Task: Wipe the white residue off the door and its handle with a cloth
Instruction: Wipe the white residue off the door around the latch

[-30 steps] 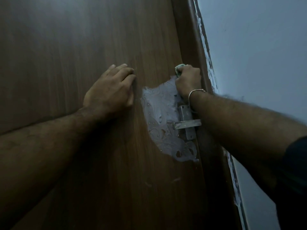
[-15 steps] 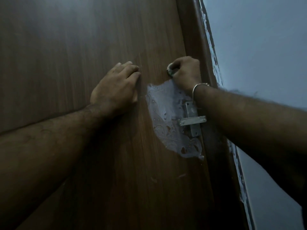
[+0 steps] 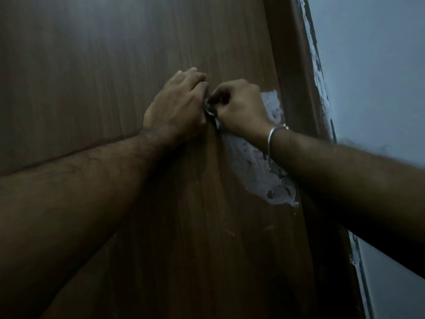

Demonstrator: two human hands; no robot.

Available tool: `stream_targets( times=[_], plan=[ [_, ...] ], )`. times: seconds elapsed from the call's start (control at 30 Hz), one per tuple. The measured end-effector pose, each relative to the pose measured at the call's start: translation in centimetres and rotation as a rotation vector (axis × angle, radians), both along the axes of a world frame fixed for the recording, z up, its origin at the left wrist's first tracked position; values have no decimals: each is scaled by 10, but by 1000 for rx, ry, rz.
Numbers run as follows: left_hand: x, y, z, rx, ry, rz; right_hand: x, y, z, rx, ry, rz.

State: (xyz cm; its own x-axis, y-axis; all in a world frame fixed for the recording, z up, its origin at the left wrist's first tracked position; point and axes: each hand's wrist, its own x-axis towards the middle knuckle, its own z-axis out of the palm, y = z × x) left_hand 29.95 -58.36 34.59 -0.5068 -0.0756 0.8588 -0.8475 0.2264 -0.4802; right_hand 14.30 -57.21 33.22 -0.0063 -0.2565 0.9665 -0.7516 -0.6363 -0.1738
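Observation:
A brown wooden door [image 3: 115, 88] fills most of the view. A patch of white residue [image 3: 257, 171] is smeared near its right edge. My right hand [image 3: 239, 109] is closed on a small bunched cloth [image 3: 210, 111], pressing it to the door at the patch's upper left. Only a sliver of the cloth shows between my two hands. My left hand [image 3: 177, 107] lies on the door with fingers curled, touching the right hand and cloth. The metal latch handle is hidden behind my right forearm.
The dark door frame [image 3: 299, 88] runs along the door's right edge. Beyond it is a pale blue wall [image 3: 372, 65] with flaked paint along the frame. A metal bangle [image 3: 273, 134] circles my right wrist.
My right hand has slid left with the cloth across the top of the white patch until it meets my left hand. The latch, visible earlier, is now covered by my forearm.

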Motion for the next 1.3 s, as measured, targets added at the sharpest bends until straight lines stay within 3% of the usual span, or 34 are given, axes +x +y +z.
stream_targets(
  times=[0.17, 0.33, 0.5, 0.67, 0.83, 1.0, 1.17, 1.3],
  plan=[
    [-1, 5, -4, 5, 9, -36, -2, 5, 15, 0, -177, -23],
    [-1, 3, -1, 0, 11, -17, 5, 7, -12, 13, 20, -20],
    [-3, 1, -3, -19, -15, -20, 4, 6, 10, -26, -133, -111],
    [-3, 4, -2, -25, -34, 2, 10, 4, -41, -69, 53, -140],
    [-3, 0, -4, -70, -35, -15, 12, -1, -13, -134, -77, -198],
    [-4, 3, -4, -65, -41, -22, 12, -7, -46, -151, 74, -213],
    [-4, 3, -5, -90, -45, -34, 10, -10, -19, -170, -86, -249],
    [-4, 3, -5, -73, -50, -42, 11, -8, -60, -155, 58, -196]
  ],
)
